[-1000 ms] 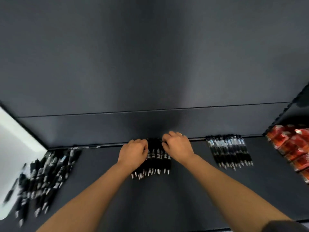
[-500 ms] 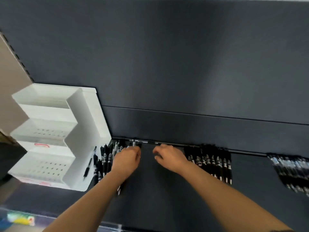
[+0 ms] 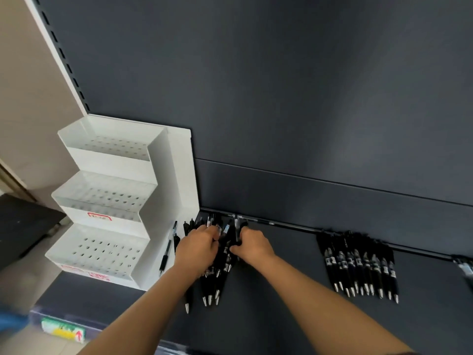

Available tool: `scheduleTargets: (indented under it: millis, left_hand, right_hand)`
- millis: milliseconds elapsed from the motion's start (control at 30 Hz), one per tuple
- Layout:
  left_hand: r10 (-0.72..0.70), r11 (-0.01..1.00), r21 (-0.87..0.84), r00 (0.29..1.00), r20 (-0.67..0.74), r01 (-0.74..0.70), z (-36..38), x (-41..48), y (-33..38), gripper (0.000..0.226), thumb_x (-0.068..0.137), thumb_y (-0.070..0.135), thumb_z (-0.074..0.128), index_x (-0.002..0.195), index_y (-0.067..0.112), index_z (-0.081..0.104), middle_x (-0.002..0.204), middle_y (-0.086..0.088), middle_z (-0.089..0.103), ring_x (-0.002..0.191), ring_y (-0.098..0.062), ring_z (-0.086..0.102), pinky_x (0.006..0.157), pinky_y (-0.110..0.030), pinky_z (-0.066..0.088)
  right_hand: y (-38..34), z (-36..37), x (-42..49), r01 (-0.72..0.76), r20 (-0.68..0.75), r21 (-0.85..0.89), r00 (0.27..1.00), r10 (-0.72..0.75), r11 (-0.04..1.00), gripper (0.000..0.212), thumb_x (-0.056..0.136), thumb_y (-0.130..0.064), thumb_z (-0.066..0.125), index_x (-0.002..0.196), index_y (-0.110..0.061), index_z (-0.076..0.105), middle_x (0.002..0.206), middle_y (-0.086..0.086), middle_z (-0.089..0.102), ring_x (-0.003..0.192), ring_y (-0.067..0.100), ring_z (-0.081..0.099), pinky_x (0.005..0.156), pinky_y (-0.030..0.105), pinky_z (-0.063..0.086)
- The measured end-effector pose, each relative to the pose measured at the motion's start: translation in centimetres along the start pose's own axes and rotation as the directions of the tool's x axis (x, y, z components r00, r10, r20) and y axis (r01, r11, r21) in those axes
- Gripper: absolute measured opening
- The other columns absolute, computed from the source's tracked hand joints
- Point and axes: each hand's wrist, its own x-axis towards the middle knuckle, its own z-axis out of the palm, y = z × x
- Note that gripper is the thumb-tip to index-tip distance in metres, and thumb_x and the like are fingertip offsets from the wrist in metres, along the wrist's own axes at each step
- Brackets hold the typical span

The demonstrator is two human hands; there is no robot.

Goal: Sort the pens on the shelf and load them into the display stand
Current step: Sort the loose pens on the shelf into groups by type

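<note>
At the shelf's (image 3: 294, 247) back-left corner, just beside the display stand (image 3: 176, 175), both hands are sunk in the loose pile of pens (image 3: 217, 280). The left hand (image 3: 198, 248) has its fingers curled over several barrels, and the right hand (image 3: 252, 245) pinches pens at the pile's right side.

Loading seems not yet begun, since all three tiers of the stand show only bare holes. Sorting looks partly done. A neat row of pens (image 3: 358, 267) lies along the back edge, well apart from the hands, and a further group (image 3: 465, 267) (blurred, barely in view) sits at the right edge. A single pen (image 3: 167, 248) lies between pile and stand.

Bare shelf spreads between pile and row and out toward the front edge, so there is room to move. The stand's side wall, close on the left, looks the tight spot.
</note>
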Motion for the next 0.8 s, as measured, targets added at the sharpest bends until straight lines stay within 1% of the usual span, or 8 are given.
scheduleTargets:
  millis: [133, 267, 333, 400, 500, 633, 733, 800]
  left_hand:
    - [0.042, 0.999, 0.033, 0.998, 0.043, -0.044, 0.1, 0.2, -0.1, 0.021, 0.092, 0.022, 0.045, 0.11, 0.02, 0.055, 0.109, 0.002, 0.057, 0.104, -0.02, 0.053, 0.081, -0.034, 0.046]
    - [0.093, 0.988, 0.116, 0.99, 0.11, -0.106, 0.9, 1.1, 1.0, 0.025, 0.092, 0.027, 0.046, 0.115, 0.022, 0.055, 0.118, 0.002, 0.056, 0.114, -0.021, 0.05, 0.088, -0.032, 0.043]
    - [0.114, 0.968, 0.204, 0.98, 0.165, -0.147, 1.5, 1.4, 2.0, 0.03, 0.092, 0.032, 0.046, 0.118, 0.022, 0.054, 0.124, -0.001, 0.054, 0.12, -0.022, 0.047, 0.093, -0.034, 0.041]
    - [0.114, 0.937, 0.304, 0.974, 0.197, -0.171, 2.2, 1.7, 3.0, 0.035, 0.092, 0.037, 0.046, 0.122, 0.021, 0.052, 0.127, -0.003, 0.051, 0.123, -0.025, 0.044, 0.097, -0.037, 0.039]
    - [0.075, 0.907, 0.395, 0.98, 0.183, -0.143, 2.9, 2.0, 4.1, 0.041, 0.091, 0.04, 0.049, 0.125, 0.018, 0.05, 0.13, -0.004, 0.049, 0.124, -0.027, 0.043, 0.099, -0.04, 0.035]
    - [0.057, 0.874, 0.46, 0.974, 0.218, -0.154, 3.9, 2.1, 5.0, 0.041, 0.091, 0.038, 0.048, 0.125, 0.017, 0.053, 0.129, -0.006, 0.049, 0.123, -0.028, 0.043, 0.1, -0.04, 0.035]
    - [0.05, 0.878, 0.455, 0.973, 0.224, -0.149, 4.3, 2.1, 5.6, 0.038, 0.09, 0.033, 0.046, 0.123, 0.015, 0.055, 0.127, -0.006, 0.052, 0.122, -0.027, 0.046, 0.099, -0.039, 0.035]
    - [0.062, 0.902, 0.406, 0.974, 0.219, -0.148, 4.3, 2.2, 6.6, 0.035, 0.09, 0.031, 0.046, 0.12, 0.014, 0.055, 0.124, -0.007, 0.057, 0.119, -0.027, 0.05, 0.095, -0.037, 0.038]
  right_hand:
    - [-0.2, 0.7, 1.4, -0.111, 0.069, 0.156, 0.992, 0.101, 0.981, 0.014, 0.083, -0.015, 0.064, 0.09, -0.013, 0.052, 0.107, 0.013, 0.066, 0.094, 0.028, 0.067, 0.074, 0.031, 0.052]
    - [0.9, -1.0, 1.2, -0.175, 0.084, 0.259, 0.984, 0.159, 0.95, 0.015, 0.081, -0.014, 0.06, 0.071, -0.015, 0.048, 0.085, 0.012, 0.062, 0.077, 0.024, 0.06, 0.053, 0.027, 0.043]
    - [2.0, -1.8, 0.8, -0.187, 0.067, 0.264, 0.982, 0.175, 0.946, 0.012, 0.08, -0.015, 0.059, 0.074, -0.013, 0.049, 0.085, 0.012, 0.062, 0.079, 0.025, 0.063, 0.055, 0.03, 0.045]
    - [3.2, -2.4, 0.5, -0.194, 0.052, 0.276, 0.981, 0.187, 0.941, 0.011, 0.081, -0.014, 0.059, 0.087, -0.012, 0.05, 0.093, 0.013, 0.063, 0.082, 0.027, 0.066, 0.062, 0.033, 0.052]
    - [4.5, -2.5, 0.0, -0.191, 0.069, 0.324, 0.982, 0.178, 0.927, 0.016, 0.085, -0.012, 0.057, 0.098, -0.012, 0.048, 0.094, 0.011, 0.059, 0.073, 0.022, 0.063, 0.057, 0.028, 0.053]
    - [5.6, -2.0, -0.6, -0.183, 0.073, 0.313, 0.983, 0.168, 0.932, 0.013, 0.085, -0.01, 0.055, 0.09, -0.015, 0.044, 0.087, 0.011, 0.059, 0.057, 0.015, 0.058, 0.05, 0.025, 0.051]
    - [6.0, -2.1, -1.0, -0.174, 0.044, 0.342, 0.985, 0.169, 0.924, 0.017, 0.087, -0.012, 0.051, 0.077, -0.019, 0.039, 0.084, 0.012, 0.059, 0.055, 0.016, 0.058, 0.047, 0.024, 0.05]
    - [6.5, -2.5, -1.5, -0.168, 0.011, 0.37, 0.984, 0.176, 0.914, 0.019, 0.089, -0.013, 0.049, 0.075, -0.02, 0.038, 0.083, 0.012, 0.059, 0.054, 0.016, 0.058, 0.044, 0.024, 0.048]
